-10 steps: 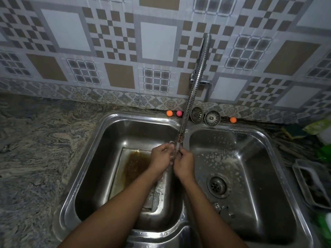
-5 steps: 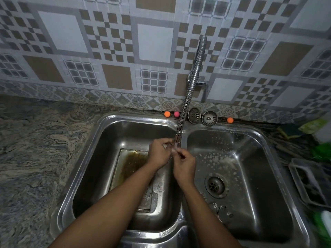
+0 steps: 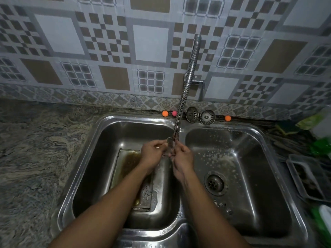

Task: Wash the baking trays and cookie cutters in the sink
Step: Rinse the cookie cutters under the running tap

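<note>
Brown-stained baking tray lies flat in the sink's left basin, a small metal cutter held above.

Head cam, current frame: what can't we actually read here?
All head view.
Metal piece at the fingers of the left hand: too small, shape unreadable; whether the right hand grips it is unclear.
Baking tray in left basin: partly hidden by left forearm.
Container at right edge: blurred, cropped.
Bits in right basin: too small.
</note>
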A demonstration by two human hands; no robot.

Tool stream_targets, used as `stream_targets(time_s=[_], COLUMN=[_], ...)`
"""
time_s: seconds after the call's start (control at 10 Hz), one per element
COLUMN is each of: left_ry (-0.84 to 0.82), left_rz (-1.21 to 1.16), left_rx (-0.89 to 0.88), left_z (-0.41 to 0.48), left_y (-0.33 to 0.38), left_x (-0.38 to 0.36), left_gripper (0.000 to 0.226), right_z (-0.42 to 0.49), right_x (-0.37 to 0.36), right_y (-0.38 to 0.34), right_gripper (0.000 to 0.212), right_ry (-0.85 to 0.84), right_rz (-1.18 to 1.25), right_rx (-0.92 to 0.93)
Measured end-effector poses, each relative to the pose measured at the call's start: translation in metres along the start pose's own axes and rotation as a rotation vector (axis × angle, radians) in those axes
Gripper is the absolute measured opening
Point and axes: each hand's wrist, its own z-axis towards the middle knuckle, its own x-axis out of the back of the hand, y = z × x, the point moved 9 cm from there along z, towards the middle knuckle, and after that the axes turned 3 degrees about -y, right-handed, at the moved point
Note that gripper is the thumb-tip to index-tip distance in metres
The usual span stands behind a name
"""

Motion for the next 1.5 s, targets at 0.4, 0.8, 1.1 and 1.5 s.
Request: stream_targets(time_s=[0.4,0.8,1.1,1.5], left_ry=[-0.105,-0.452,-0.588,-0.808], left_rz=[-0.188,0.046,0.414,0.811], left_rx=[0.064,0.339,0.382,0.474], left_z=[-0.021,-0.079,-0.092,-0.117], left_y=[0.016,-0.066,-0.154,-0.196], left_x=[-0.071,-0.274,-0.313,-0.338], left_gripper=[0.013,0.023,0.023,0.023], right_z=[0.009,0.010,0.016,0.031], right_x=[0.043,0.293,0.352,0.376], right_y=[-0.001,-0.090,-0.023,0.033], right_gripper=[0.018,0.024,0.023,0.035], right_ry=[-0.055,0.269,0.063,-0.351], right_rz=[0.231,-0.792,-1.043,-1.819], right_rx=[-0.180,0.046,-0.349,-0.379])
